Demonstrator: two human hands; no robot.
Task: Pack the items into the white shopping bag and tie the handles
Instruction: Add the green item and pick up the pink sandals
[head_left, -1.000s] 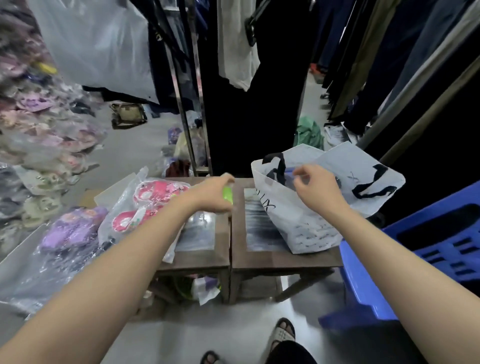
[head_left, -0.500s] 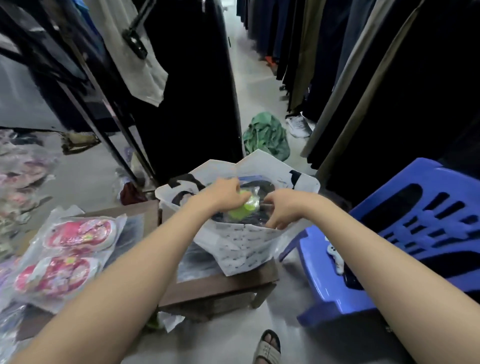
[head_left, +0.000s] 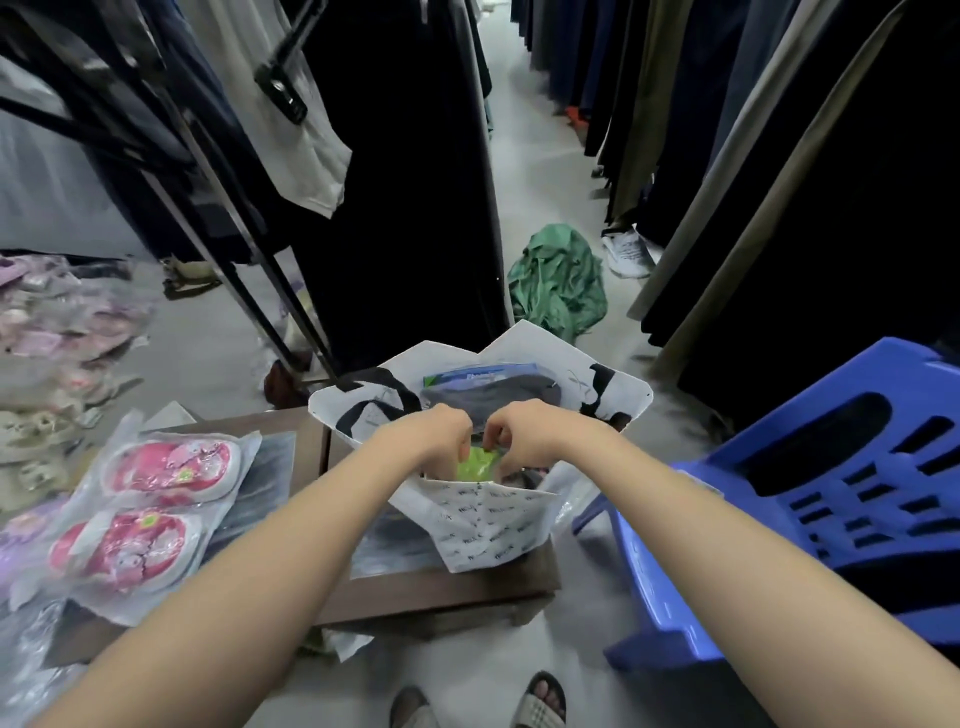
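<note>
Pinching the lime-green packet (head_left: 477, 464) by its top edge, left hand (head_left: 441, 441) and right hand (head_left: 524, 439) hold it with curled fingers just inside the white shopping bag's (head_left: 483, 525) near wall, probably to slot it in front of the dark packed garment (head_left: 493, 397). Black handles (head_left: 400, 387) flop loose, untied; bagged pink sandals (head_left: 166, 465) wait outside, left.

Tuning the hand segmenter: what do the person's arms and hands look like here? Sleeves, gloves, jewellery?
The left forearm and right forearm are bare to the frame edge, with no sleeves in view. The left hand and right hand wear no gloves. No watch or bracelet shows at either wrist. Rings: cannot tell, the fingers are partly hidden.
</note>
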